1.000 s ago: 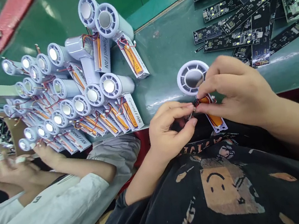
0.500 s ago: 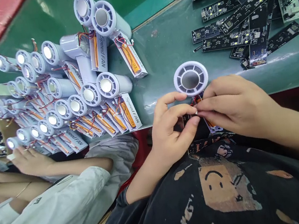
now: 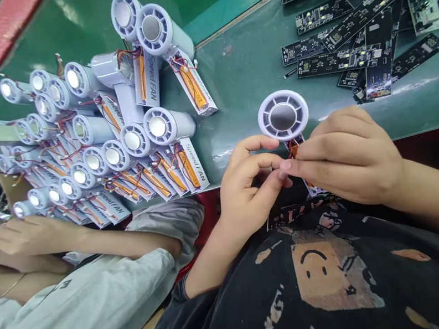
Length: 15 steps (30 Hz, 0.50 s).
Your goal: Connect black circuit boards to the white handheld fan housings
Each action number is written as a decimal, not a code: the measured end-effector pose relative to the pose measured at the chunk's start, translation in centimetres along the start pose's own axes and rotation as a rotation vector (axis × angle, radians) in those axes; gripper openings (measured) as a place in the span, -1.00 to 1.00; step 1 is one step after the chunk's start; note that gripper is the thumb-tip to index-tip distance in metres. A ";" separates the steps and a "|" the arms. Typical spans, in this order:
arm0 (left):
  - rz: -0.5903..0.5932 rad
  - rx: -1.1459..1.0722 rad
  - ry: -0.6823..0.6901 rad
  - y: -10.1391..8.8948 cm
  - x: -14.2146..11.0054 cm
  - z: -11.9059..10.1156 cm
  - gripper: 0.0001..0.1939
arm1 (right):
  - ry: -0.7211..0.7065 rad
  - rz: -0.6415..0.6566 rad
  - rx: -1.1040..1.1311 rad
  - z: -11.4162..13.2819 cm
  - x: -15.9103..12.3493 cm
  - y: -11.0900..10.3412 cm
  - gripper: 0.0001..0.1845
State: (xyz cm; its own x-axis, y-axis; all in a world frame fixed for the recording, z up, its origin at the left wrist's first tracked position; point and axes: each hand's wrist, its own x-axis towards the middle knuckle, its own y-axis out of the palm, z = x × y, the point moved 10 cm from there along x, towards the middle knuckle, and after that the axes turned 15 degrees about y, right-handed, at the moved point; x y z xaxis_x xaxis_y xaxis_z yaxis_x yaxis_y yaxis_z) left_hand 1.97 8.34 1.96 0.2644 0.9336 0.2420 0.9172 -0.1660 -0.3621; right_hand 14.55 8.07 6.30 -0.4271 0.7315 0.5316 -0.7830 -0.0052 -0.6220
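A small white fan head (image 3: 282,115) with a round grille stands just above my hands, its handle hidden behind my fingers. Below it, a little orange battery with red wires (image 3: 295,149) shows between my fingers. My left hand (image 3: 248,182) is curled, with its fingertips meeting those of my right hand (image 3: 348,157) at the wires. Both hands grip the fan unit from either side. The exact point of the grip is hidden. A white label strip (image 3: 313,188) sticks out beneath my hands.
Rows of fans with orange batteries and "Speed FAN" cards (image 3: 189,164) crowd the green bench (image 3: 229,73). Black circuit boards (image 3: 357,57) lie piled at the far right. A co-worker's hands (image 3: 33,235) and white sleeve (image 3: 72,318) are at the left.
The fan head has risen and turned slightly. My left fingers have opened and curled round the fan's lower part. The co-worker's hand has moved toward the fan rows.
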 end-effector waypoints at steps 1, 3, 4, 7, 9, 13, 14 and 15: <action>-0.019 -0.061 -0.029 0.1 -0.2 0.4 -0.93 | 0.010 0.005 -0.006 -0.1 0.0 0.1 -0.84; -0.070 -0.170 -0.071 0.2 -0.5 1.0 -0.88 | 0.074 -0.006 -0.001 -0.8 0.1 0.1 -0.86; -0.093 -0.212 -0.079 0.2 -0.7 1.2 -0.79 | 0.105 -0.015 0.004 -1.1 0.2 0.1 -0.87; -0.124 -0.295 -0.096 0.4 -1.0 1.7 -0.70 | 0.163 -0.012 0.000 -1.6 0.3 0.5 -0.91; -0.123 -0.340 -0.106 0.7 -1.1 1.9 -0.79 | 0.185 0.016 -0.020 -1.8 0.2 0.9 -0.90; -0.136 -0.382 -0.121 0.9 -1.2 2.3 -0.81 | 0.225 0.026 -0.026 -2.3 0.1 1.0 -0.87; -0.139 -0.376 -0.111 0.9 -1.1 2.2 -0.82 | 0.229 0.020 -0.010 -2.4 0.1 0.9 -0.89; -0.138 -0.362 -0.089 0.8 -1.0 2.1 -0.83 | 0.234 0.012 0.012 -2.4 0.1 0.7 -0.92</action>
State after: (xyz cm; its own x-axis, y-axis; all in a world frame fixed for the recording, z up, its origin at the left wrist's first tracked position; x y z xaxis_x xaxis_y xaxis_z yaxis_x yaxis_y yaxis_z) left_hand 1.80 7.90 -0.43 0.1192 0.9762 0.1811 0.9923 -0.1236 0.0130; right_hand 15.06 9.76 4.49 -0.3212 0.8693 0.3756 -0.7845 -0.0221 -0.6197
